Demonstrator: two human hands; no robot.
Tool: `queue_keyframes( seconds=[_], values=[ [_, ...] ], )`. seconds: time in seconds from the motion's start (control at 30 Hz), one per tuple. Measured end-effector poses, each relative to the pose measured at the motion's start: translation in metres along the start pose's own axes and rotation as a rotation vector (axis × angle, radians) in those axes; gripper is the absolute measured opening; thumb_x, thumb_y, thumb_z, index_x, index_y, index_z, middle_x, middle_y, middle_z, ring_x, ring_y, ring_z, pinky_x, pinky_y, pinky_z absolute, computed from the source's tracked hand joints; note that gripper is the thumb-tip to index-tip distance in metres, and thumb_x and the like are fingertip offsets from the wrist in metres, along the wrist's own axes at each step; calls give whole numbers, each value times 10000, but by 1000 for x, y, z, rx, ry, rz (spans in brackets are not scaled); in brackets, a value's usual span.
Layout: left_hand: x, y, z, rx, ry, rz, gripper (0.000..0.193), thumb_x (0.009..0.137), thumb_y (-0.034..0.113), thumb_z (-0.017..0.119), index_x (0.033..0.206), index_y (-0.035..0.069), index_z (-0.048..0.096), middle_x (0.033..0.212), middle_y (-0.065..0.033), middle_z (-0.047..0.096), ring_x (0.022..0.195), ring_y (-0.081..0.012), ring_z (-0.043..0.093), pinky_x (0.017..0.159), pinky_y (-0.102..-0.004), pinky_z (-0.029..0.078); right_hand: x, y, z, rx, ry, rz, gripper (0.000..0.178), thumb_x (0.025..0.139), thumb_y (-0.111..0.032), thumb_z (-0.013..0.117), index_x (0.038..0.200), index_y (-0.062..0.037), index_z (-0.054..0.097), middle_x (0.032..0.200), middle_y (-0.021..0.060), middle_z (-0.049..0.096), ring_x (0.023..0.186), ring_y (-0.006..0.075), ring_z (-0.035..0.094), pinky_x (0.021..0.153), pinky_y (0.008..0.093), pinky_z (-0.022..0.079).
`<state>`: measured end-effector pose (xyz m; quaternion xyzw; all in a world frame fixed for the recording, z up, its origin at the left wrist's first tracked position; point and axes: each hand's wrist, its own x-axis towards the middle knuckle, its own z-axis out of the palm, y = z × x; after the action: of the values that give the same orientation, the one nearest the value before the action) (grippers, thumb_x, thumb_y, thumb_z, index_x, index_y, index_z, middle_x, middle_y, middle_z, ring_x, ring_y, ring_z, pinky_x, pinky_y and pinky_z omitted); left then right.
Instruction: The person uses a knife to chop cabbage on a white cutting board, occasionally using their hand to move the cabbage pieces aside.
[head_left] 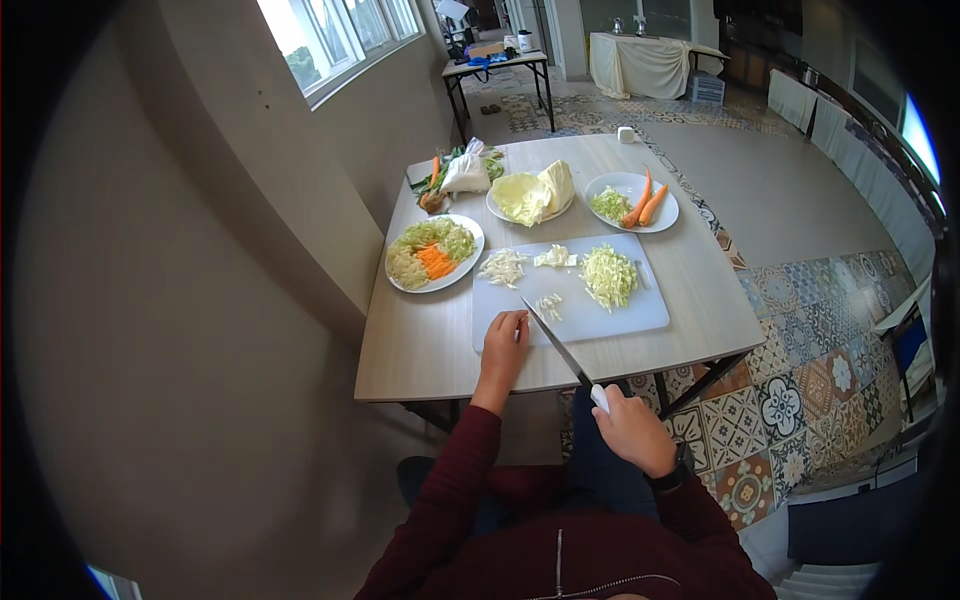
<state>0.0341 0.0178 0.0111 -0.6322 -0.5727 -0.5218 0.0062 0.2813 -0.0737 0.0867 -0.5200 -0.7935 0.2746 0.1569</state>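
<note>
My right hand is wrapped round the white handle of a kitchen knife. Its blade slants up and left over the near edge of a white cutting board, tip close to my left hand. The left fingers are curled together at the board's near-left part; whatever they may hold is hidden. Just beyond the knife tip lie a few pale cut strips. Farther back on the board are a heap of whitish strips, some pale chunks and a larger mound of shredded cabbage.
Left of the board, a plate bears shredded vegetables and carrot. Behind stand cabbage leaves on a plate, a white plastic bag among vegetables, and a plate with carrots. A wall runs along the left.
</note>
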Motion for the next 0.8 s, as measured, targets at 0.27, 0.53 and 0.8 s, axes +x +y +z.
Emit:
queue_keyframes(
  seconds=[0.27, 0.53, 0.8],
  values=[
    [-1, -4, 2, 18, -5, -3, 99, 889, 14, 668, 987, 8, 682, 871, -146, 676, 744, -276, 664, 688, -364, 544, 0, -4, 3, -12, -44, 2, 259, 952, -204, 576, 972, 44, 503, 787, 317, 651, 773, 499, 649, 680, 582, 522],
    [-1, -6, 2, 18, -6, 13, 95, 895, 18, 663, 989, 9, 677, 882, -150, 678, 763, -289, 671, 695, -374, 546, 2, -2, 5, -36, -107, 22, 247, 954, -177, 559, 960, 63, 502, 800, 327, 656, 801, 503, 658, 703, 571, 538],
    [0, 0, 0, 31, 62, -20, 128, 883, -16, 652, 1008, 5, 666, 889, -150, 663, 787, -295, 670, 707, -368, 545, -4, -1, -8, -30, -25, 24, 242, 923, -171, 584, 993, 42, 494, 786, 303, 655, 778, 485, 654, 690, 580, 513]
  ],
)
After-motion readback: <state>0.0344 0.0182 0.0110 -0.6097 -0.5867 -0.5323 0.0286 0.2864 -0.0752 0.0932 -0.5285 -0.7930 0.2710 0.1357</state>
